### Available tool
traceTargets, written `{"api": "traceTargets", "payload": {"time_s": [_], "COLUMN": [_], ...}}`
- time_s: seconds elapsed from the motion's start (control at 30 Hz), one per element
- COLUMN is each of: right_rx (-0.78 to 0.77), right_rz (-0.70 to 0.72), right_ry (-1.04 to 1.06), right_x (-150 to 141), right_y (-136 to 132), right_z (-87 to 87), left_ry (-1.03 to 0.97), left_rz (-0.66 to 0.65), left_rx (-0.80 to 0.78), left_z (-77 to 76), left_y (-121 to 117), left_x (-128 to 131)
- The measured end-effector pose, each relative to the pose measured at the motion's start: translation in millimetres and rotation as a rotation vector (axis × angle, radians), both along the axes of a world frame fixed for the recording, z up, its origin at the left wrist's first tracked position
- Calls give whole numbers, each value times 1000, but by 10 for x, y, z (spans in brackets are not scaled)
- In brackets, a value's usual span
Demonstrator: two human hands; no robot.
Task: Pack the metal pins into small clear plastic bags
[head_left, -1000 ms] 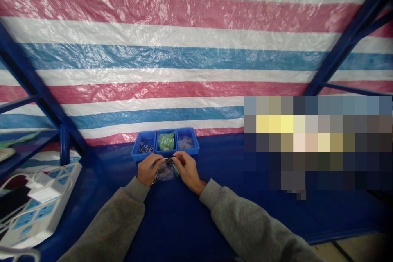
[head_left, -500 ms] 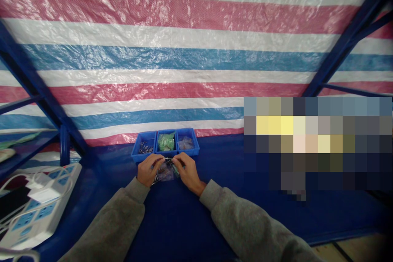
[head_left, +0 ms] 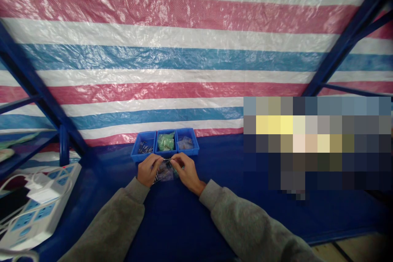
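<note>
Between my two hands runs a small thin rod-like piece (head_left: 166, 159), light at one end and darker at the other; its exact kind is too small to tell. My left hand (head_left: 148, 170) pinches its left end with thumb and fingertips. On the other end, my right hand (head_left: 186, 170) is closed in a similar pinch. Below them on the blue table lie a clear plastic bag (head_left: 166, 173) and several small dark and metallic pieces, partly hidden by the hands.
Three joined blue bins stand just beyond my hands: thin metallic pieces in the left bin (head_left: 138, 156), a green bag (head_left: 166, 142) in the middle, clear bags (head_left: 185, 143) in the right. A white power strip (head_left: 58, 208) with cables lies left. A pixelated patch covers the right side.
My right hand's fingertips have shifted slightly left, closer to the left hand, and less of the thin piece's light part shows. The bins and my left hand stay in place.
</note>
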State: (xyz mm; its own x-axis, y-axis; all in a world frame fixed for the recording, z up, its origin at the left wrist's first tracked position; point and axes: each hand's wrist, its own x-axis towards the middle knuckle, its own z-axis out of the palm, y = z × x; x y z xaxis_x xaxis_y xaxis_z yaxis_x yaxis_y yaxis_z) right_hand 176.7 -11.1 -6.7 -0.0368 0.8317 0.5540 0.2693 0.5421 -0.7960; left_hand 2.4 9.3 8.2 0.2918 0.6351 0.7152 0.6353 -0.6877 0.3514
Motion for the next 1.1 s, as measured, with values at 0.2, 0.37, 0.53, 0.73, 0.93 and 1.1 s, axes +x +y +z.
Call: {"api": "traceTargets", "payload": {"time_s": [0.2, 0.37, 0.53, 0.73, 0.93, 1.1], "right_rx": [16, 32, 49, 45, 50, 53], "right_rz": [11, 11, 2, 5, 11, 12], "right_ry": [-12, -31, -55, -70, -47, -48], "right_x": [-3, 6, 16, 24, 12, 11], "right_y": [-3, -28, -48, -55, -35, -30], "right_z": [10, 43, 71, 94, 76, 65], "left_ry": [8, 9, -14, -50, -110, -176], "left_rz": [48, 21, -8, -41, 9, 42], "left_rx": [7, 5, 21, 64, 110, 117], "left_z": [28, 42, 44, 35, 55, 77], "left_y": [-23, -33, -38, -56, -63, -47], "left_x": [3, 3, 0, 25, 22, 23]}}
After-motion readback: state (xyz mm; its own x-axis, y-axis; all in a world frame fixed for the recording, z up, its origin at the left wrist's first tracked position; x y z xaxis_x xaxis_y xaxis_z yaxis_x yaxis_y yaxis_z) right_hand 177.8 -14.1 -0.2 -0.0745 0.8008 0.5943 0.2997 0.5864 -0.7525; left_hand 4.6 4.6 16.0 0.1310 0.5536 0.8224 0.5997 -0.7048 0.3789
